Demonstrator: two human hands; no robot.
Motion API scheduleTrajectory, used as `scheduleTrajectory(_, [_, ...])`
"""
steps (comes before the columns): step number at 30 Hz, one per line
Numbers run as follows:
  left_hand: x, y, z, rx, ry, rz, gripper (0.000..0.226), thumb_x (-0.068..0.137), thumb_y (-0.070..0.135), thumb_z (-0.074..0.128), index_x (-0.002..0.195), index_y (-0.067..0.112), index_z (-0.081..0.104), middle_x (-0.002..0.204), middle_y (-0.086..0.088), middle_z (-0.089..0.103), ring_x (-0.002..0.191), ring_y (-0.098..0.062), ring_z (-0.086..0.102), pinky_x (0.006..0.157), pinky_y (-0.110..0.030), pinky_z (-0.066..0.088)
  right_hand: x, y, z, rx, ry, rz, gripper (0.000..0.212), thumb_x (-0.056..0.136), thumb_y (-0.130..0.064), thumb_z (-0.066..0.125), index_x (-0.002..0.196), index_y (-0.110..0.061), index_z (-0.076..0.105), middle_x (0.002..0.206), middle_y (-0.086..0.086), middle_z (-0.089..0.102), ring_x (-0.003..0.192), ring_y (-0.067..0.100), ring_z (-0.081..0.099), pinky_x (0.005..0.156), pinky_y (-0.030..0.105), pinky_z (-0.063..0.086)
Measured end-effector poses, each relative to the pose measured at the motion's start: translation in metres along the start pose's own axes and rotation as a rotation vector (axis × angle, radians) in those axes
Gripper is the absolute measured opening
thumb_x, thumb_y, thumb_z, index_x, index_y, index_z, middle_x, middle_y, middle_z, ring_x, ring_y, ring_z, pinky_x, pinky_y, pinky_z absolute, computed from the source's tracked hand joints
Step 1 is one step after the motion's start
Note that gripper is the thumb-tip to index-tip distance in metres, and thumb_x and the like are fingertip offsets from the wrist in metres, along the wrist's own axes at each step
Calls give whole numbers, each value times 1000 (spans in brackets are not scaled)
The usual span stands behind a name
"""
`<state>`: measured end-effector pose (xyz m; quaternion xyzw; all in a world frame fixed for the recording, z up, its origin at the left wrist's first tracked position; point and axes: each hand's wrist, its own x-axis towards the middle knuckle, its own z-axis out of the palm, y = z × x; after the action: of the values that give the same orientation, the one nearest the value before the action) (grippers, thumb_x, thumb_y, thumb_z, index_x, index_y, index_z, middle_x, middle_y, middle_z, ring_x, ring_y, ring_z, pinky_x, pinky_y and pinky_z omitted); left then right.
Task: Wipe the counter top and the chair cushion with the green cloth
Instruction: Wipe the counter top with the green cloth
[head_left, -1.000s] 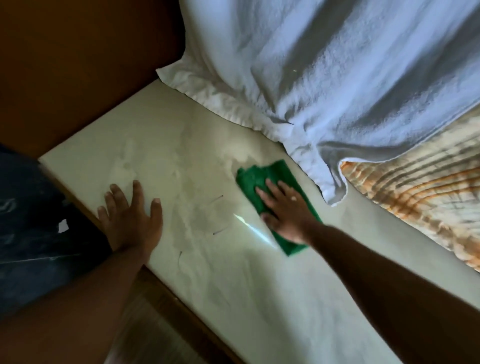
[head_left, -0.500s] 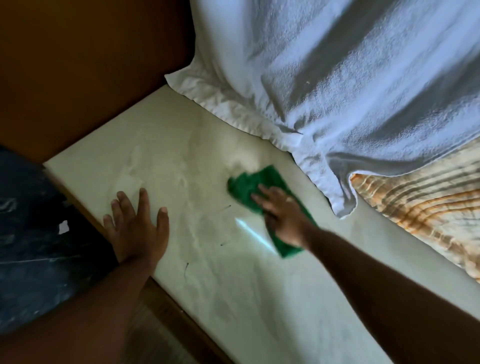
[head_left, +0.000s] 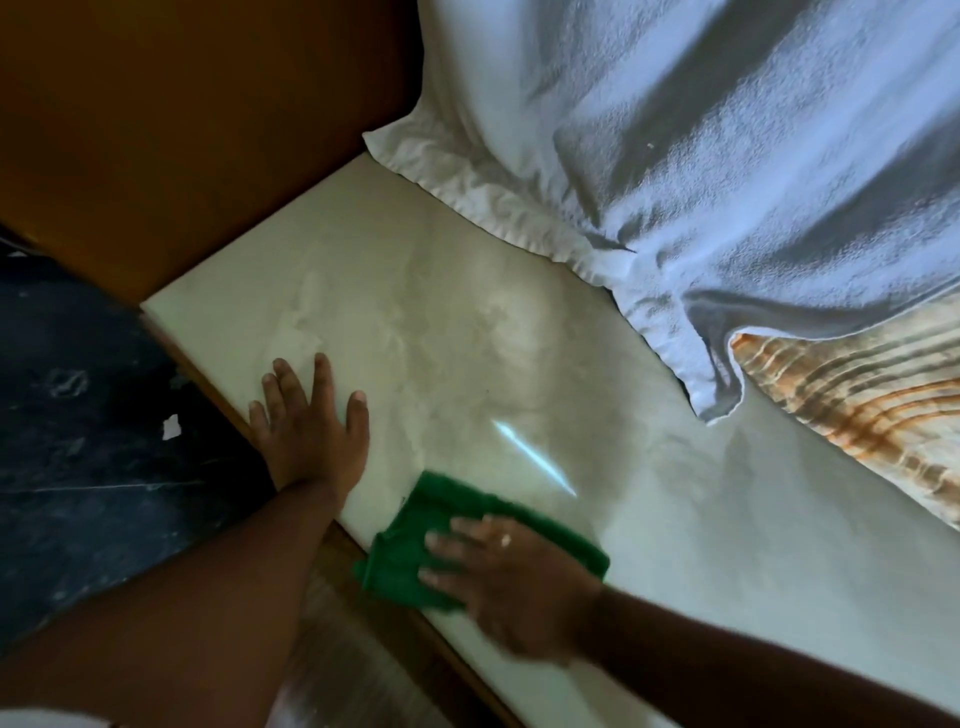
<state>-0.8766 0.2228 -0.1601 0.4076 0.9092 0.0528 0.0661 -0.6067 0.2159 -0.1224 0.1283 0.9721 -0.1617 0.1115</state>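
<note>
The pale marbled counter top (head_left: 457, 332) runs from the upper left to the lower right. At its near edge lies the green cloth (head_left: 415, 545), one corner hanging slightly over the edge. My right hand (head_left: 514, 587) presses flat on the cloth, fingers spread and pointing left. Further left, my left hand (head_left: 311, 421) rests palm down on the counter by its near edge, fingers apart and holding nothing. No chair cushion is in view.
A white towel (head_left: 701, 156) is draped over the far side of the counter. Beside it, at the right, is an orange-striped fabric (head_left: 857, 405). A brown wooden panel (head_left: 182, 130) stands at the left end. Dark floor (head_left: 78, 441) lies below the wooden counter edge (head_left: 415, 623).
My right hand has dragged the green cloth from the middle of the counter, near the towel, toward me to the near edge. My left hand has stayed planted.
</note>
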Motion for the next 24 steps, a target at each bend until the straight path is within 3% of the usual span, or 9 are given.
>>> scheduleTrajectory(2, [1, -1, 2, -6, -1, 3, 68, 97, 54, 31, 157, 26, 17, 164, -21, 10, 151, -36, 10, 120, -52, 5, 33, 46, -15, -63, 91, 169, 54, 94, -32, 37, 147, -28, 44, 155, 6, 43, 140, 32, 42, 114, 44, 33])
scheduleTrajectory(5, [1, -2, 4, -1, 0, 2, 69, 96, 57, 26, 157, 27, 16, 164, -21, 10, 151, -35, 9, 121, -51, 3, 81, 112, -47, 4, 156, 518, 57, 100, -36, 31, 156, -28, 22, 165, 6, 18, 150, 32, 19, 121, 43, 17])
scheduleTrajectory(8, [2, -3, 5, -3, -1, 5, 68, 96, 57, 26, 156, 28, 15, 164, -21, 9, 151, -35, 8, 121, -51, 2, 94, 110, -47, 77, 193, 604, 59, 100, -35, 34, 157, -28, 19, 166, 5, 13, 151, 31, 13, 121, 45, 14])
scheduleTrajectory(12, [1, -4, 6, -5, 5, 11, 68, 96, 56, 27, 156, 27, 17, 164, -22, 9, 151, -36, 9, 120, -52, 4, 28, -5, -4, 122, 126, 393, 63, 86, -33, 49, 148, -26, 41, 157, 7, 38, 143, 35, 36, 114, 54, 31])
scheduleTrajectory(16, [1, -4, 6, 4, 5, 12, 68, 95, 58, 24, 156, 28, 15, 164, -21, 8, 151, -36, 7, 120, -52, 3, -22, -59, 22, -1, -106, 24, 46, 88, -47, 47, 132, -41, 55, 151, -11, 46, 138, 23, 46, 109, 47, 42])
scheduleTrajectory(20, [2, -6, 5, 10, 1, 19, 68, 96, 59, 21, 156, 28, 14, 164, -21, 8, 152, -35, 7, 121, -52, 2, 11, -48, 16, -5, -108, -91, 47, 95, -38, 39, 141, -32, 48, 157, -6, 38, 147, 26, 31, 118, 49, 24])
scheduleTrajectory(24, [3, -7, 5, 13, -19, 15, 68, 95, 59, 22, 157, 29, 13, 165, -20, 5, 152, -34, 5, 120, -51, 1, 50, -14, -1, 53, 47, 133, 56, 100, -41, 34, 154, -30, 25, 164, 3, 22, 151, 29, 16, 120, 48, 8])
